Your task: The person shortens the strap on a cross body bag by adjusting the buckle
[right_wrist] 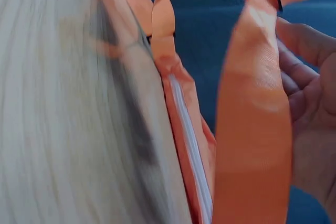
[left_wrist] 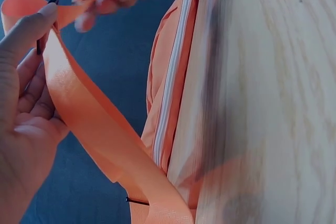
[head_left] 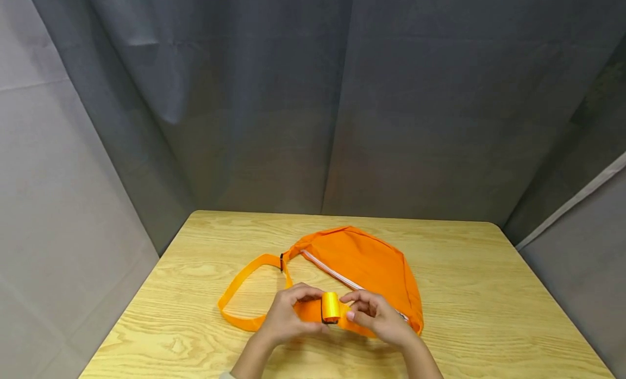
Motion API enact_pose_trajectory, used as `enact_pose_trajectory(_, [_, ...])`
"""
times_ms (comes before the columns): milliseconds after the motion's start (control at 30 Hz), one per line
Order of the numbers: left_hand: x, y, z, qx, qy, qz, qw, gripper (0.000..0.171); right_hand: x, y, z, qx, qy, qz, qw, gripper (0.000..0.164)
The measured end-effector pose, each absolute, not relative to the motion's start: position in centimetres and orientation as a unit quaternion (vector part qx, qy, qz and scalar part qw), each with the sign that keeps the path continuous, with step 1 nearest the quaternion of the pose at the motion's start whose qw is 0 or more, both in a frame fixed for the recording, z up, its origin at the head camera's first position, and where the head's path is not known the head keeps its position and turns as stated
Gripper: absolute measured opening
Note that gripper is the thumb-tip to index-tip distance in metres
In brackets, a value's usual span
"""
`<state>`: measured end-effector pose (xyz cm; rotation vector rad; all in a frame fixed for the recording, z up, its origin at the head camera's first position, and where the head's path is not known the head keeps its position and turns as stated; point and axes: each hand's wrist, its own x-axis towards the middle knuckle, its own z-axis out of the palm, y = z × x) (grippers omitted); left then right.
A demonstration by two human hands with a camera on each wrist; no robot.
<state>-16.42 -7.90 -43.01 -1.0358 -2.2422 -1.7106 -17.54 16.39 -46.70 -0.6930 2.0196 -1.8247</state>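
From my seat, the head view gives me the layout: the left hand [head_left: 295, 315] grips a black slide buckle [left_wrist: 40, 44] and the webbing threaded through it, while the right hand [head_left: 377, 317] pinches the orange webbing strap [left_wrist: 100, 109] just beside it. A short strap loop [head_left: 330, 306] stands up between the two sets of fingers. The left wrist view adds what the head view can't show me: the left thumb pressing the buckle's upper end, the other fingers curled beneath, and the webbing slanting away below them. The right wrist view brings the broad face of the webbing close, in front of the right fingers.

That webbing hides the right fingertips from their own camera, and in the left wrist view they are blurred and cut off at the top, so their exact pinch is hard to make out. Beyond the fingers lies the orange bag [head_left: 362, 265], its lower edge partly covered by the right hand; its white zipper [head_left: 332, 269] slants down toward those fingers. Farther out from the left fingers, a second black buckle [head_left: 281, 262] sits on the strap.

Under the hands is a light wood-grain table [head_left: 489, 297]; past its far edge hangs a dark grey curtain [head_left: 264, 107], with a pale grey panel [head_left: 54, 194] off to the left.
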Motion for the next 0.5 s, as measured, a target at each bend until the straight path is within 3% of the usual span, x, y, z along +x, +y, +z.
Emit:
enact_pose_trajectory(167, [-16.4, -8.0, -42.8, -0.320, -0.748, -0.580, 0.049, 0.048, -17.6, 17.3, -47.6, -0.256, 0.729, -0.613, 0.165, 0.016])
enact_pose_trajectory(500, [-16.5, -8.1, -43.0, -0.332, -0.748, -0.572, 0.058, 0.047, -17.5, 15.8, -47.1, -0.286, 0.705, -0.634, 0.141, 0.013])
